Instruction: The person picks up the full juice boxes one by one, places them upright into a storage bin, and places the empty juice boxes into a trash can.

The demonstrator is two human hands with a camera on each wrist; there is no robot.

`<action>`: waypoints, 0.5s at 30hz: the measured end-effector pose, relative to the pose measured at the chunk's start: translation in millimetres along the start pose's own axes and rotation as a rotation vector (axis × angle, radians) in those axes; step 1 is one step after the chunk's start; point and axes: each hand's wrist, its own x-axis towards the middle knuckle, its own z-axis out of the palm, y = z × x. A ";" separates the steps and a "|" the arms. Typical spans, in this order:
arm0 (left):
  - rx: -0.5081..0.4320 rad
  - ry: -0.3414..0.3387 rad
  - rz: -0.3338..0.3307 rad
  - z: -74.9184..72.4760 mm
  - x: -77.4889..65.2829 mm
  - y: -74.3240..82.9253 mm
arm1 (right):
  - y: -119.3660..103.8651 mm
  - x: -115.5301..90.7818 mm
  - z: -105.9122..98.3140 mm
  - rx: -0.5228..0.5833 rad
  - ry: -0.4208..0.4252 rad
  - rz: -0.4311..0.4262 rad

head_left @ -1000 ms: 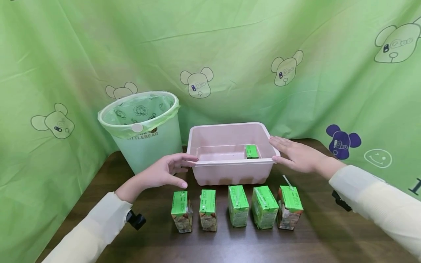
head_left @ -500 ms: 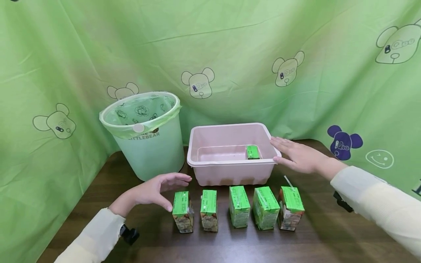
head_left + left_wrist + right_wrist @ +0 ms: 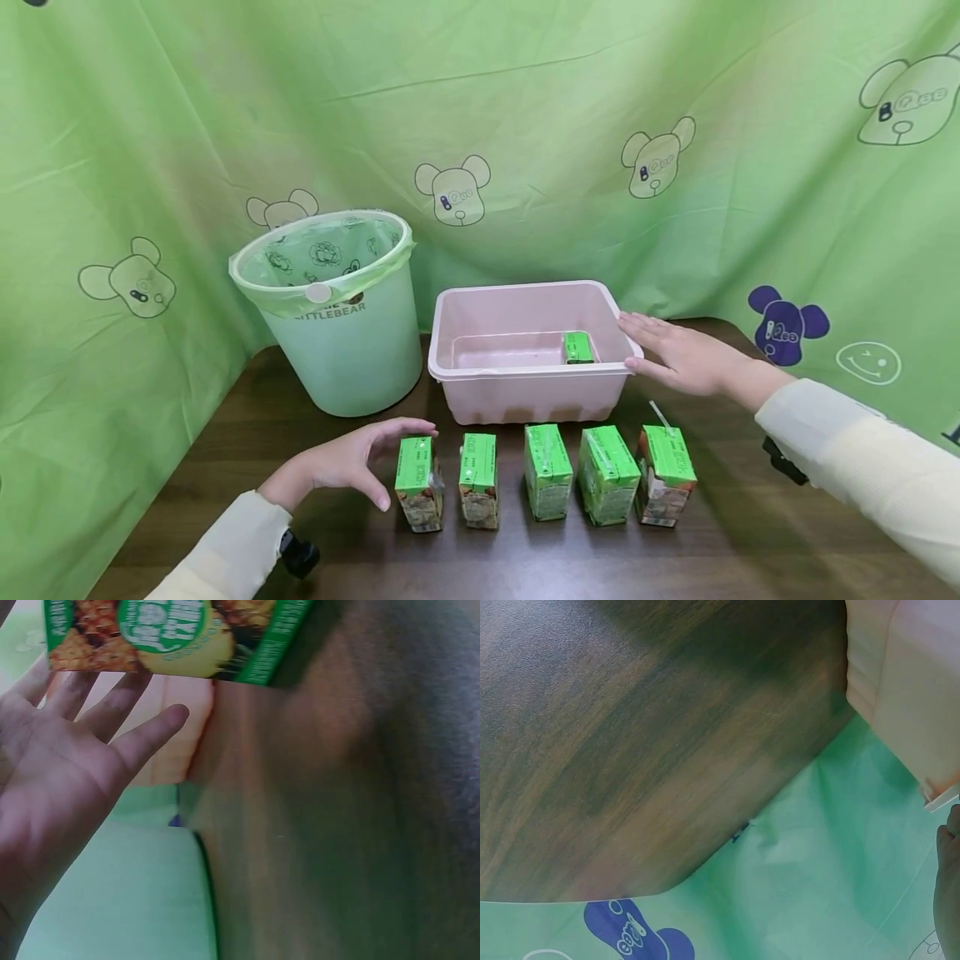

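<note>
My left hand (image 3: 337, 463) is beside the leftmost drink carton (image 3: 417, 487), fingers extended behind it and thumb apart on its left. In the left wrist view the carton (image 3: 169, 637) shows pineapple pictures; the thumb stands clear of it. Several green-topped cartons stand upright in a row, among them a second carton (image 3: 478, 483), a middle carton (image 3: 547, 475) and a right-end carton (image 3: 666, 475) with a straw sticking up. My right hand (image 3: 686, 358) rests with straight fingers on the right rim of a pink plastic bin (image 3: 525, 398). One carton (image 3: 578, 347) lies inside the bin.
Behind my left hand stands a pale green trash can (image 3: 352, 350) lined with a bag. A green curtain (image 3: 540, 125) with bear prints hangs behind and at both sides of the brown wooden table (image 3: 540, 567).
My left hand has left the bin's front left corner, come down toward me, and reached the leftmost carton's side. The right hand stays on the bin's rim.
</note>
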 end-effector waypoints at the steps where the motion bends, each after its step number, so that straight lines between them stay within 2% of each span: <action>1: -0.015 -0.002 0.000 1.1 0.1 -2.0 | 0.1 0.2 -0.1 -0.001 -0.004 -0.001; 6: -0.074 -0.015 -0.003 5.2 1.4 -7.5 | -0.7 -0.3 -0.5 0.000 -0.022 -0.001; 15: -0.104 -0.031 0.003 6.7 7.1 -11.9 | -2.4 -0.7 -1.6 0.006 0.006 -0.002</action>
